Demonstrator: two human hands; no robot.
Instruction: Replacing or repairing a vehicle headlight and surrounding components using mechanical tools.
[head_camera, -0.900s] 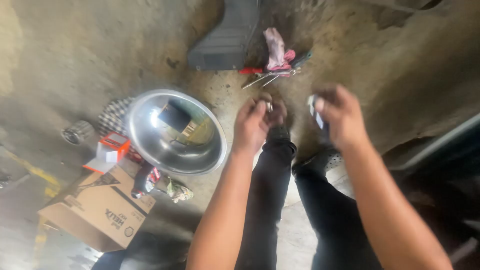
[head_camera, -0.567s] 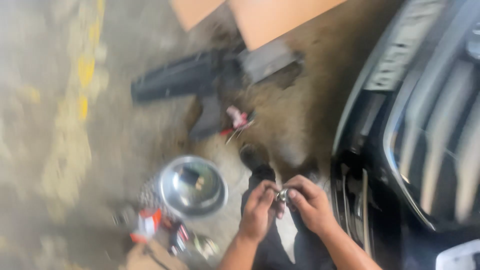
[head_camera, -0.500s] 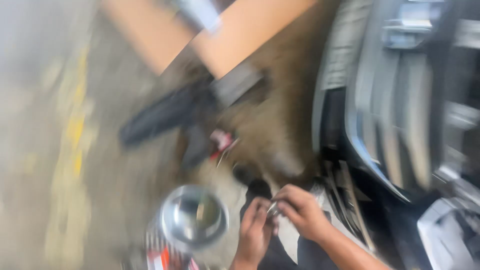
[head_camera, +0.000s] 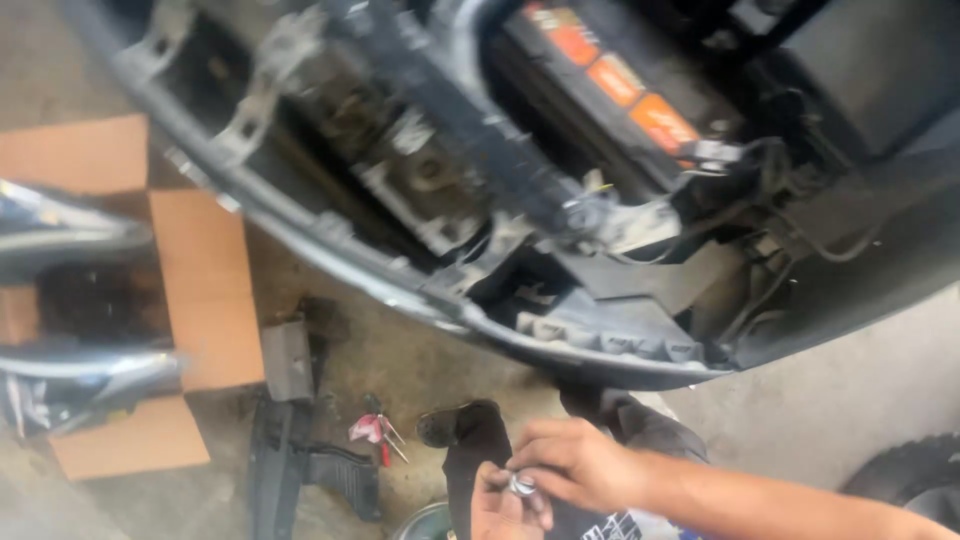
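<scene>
Right hand (head_camera: 578, 465) pinches a small metal fastener (head_camera: 521, 484), probably a bolt or nut; blur hides which. Left hand (head_camera: 498, 507) is cupped under it, touching it. Both sit just below the car's open front (head_camera: 470, 310). Step looks like readying the fastener; fitting it calls for lifting it to a mount. Cardboard (head_camera: 205, 290) lies left of the car front.

both forearms bare, no sleeves or gloves on the right hand (head_camera: 580, 465) or left hand (head_camera: 500, 505); dark trousers (head_camera: 480, 440) over the legs, a dark shoe (head_camera: 437, 428) at the foot
</scene>
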